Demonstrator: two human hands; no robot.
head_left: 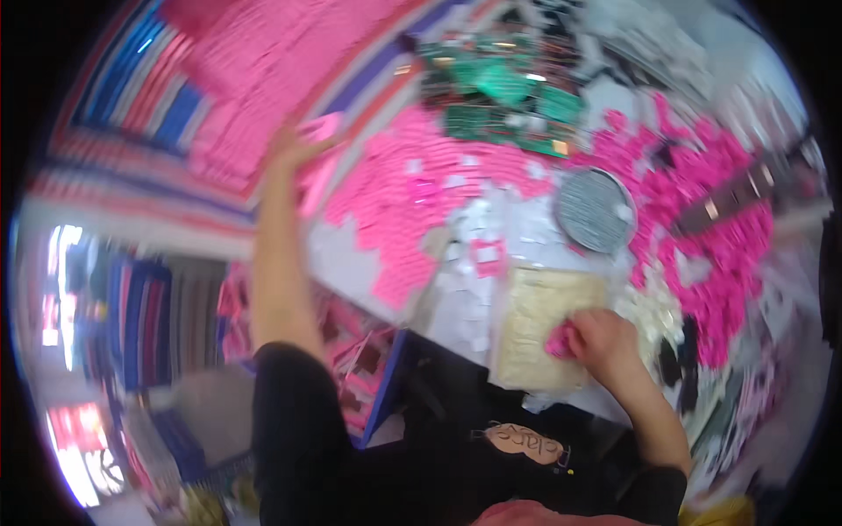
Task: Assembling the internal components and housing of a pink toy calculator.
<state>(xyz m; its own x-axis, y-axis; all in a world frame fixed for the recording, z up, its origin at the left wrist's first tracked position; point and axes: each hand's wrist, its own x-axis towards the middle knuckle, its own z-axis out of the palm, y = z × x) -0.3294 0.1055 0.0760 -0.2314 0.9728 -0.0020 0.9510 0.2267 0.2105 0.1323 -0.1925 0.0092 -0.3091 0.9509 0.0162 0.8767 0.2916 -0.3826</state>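
Note:
My left hand [300,151] is stretched out to the far left, at the edge of a striped cloth. Its thumb crosses a long light-pink strip [317,180], and the hand seems closed on it, though motion blurs the fingers. Close to my body, my right hand [605,340] pinches a small crumpled bright-pink piece [559,342] with bent fingers. That piece is just over or touching a cream-coloured rectangular pad [535,307]; I cannot tell which. A round grey ribbed disc [595,210], perhaps a lid or tin, lies beyond the pad.
Rows of pink pieces [390,197] cover the table's middle, with green packs [500,83] behind. A bright-pink heap [710,289] fills the right, a dark long-bodied tool [728,197] lying across it. Stacked pink material [272,61] lies far left. A blue-edged bin [381,394] stands below.

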